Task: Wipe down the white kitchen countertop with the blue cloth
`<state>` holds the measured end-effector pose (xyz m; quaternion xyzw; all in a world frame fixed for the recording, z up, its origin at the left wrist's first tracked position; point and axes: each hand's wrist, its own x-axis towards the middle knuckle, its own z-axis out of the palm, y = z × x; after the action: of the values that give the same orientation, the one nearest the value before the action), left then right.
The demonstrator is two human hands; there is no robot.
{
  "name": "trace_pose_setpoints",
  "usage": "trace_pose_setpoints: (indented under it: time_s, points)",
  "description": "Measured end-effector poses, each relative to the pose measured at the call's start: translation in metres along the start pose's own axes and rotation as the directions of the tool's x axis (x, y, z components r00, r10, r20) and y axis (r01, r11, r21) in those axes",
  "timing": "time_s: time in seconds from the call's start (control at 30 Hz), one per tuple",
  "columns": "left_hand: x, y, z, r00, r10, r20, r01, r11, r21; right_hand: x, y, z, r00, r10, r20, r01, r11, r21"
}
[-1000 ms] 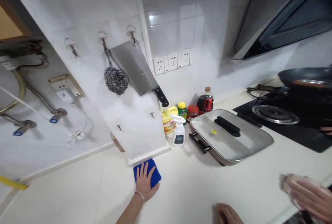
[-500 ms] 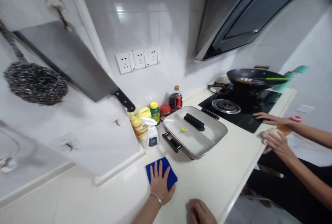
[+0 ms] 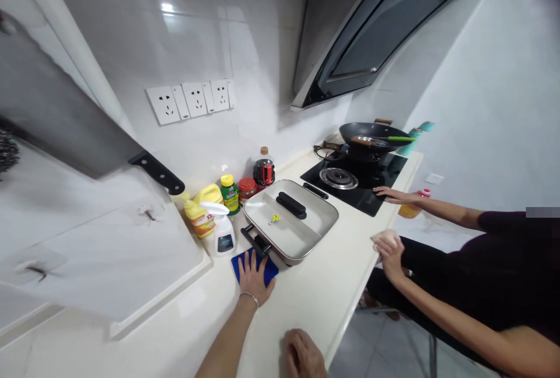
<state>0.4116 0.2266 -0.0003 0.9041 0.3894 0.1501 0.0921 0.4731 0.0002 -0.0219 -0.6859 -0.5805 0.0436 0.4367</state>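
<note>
My left hand (image 3: pixel 256 284) lies flat with fingers spread on a folded blue cloth (image 3: pixel 271 270), pressing it to the white counter (image 3: pixel 280 302). The cloth is right beside the black side handle of a rectangular electric pan (image 3: pixel 324 223), and the fingertips are just short of that handle. The pan has a lid with a black grip (image 3: pixel 291 205) and a yellow sticker. A white spray bottle (image 3: pixel 224 235) stands just left of the cloth. At the bottom, my right hand (image 3: pixel 306 354) rests on the counter, loosely curled, with nothing visible in it.
Behind the pan stand a yellow jug (image 3: pixel 203 214), a green bottle (image 3: pixel 230 194), a red-lidded jar (image 3: pixel 247 188) and a dark bottle (image 3: pixel 263 171). A wok (image 3: pixel 371 136) sits on the black cooktop (image 3: pixel 367 188). At right, another person's hand (image 3: pixel 389 252) holds a pale cloth. A cleaver (image 3: pixel 65 98) hangs at left.
My left hand has slid the blue cloth forward, up to the pan's handle. The view has turned right, showing more of the other person. My right hand stays curled on the counter.
</note>
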Motion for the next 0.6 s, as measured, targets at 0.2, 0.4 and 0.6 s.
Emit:
trace_pose_setpoints:
  time_s: [0.2, 0.4, 0.6]
  points:
    - [-0.061, 0.011, -0.009, 1.000, 0.010, -0.007, -0.010, 0.998, 0.057, -0.004, 0.006, 0.003, 0.998, -0.054, -0.023, 0.054, 0.999, -0.002]
    - [-0.181, -0.008, -0.031, 0.994, 0.108, -0.027, -0.099, 0.968, 0.229, -0.016, 0.013, 0.007, 0.999, -0.027, 0.018, 0.028, 0.999, -0.028]
    - [-0.307, -0.052, -0.042, 0.979, 0.060, -0.197, 0.028, 0.909, 0.415, -0.025, 0.017, 0.010, 0.995, 0.009, 0.100, -0.001, 0.997, -0.083]
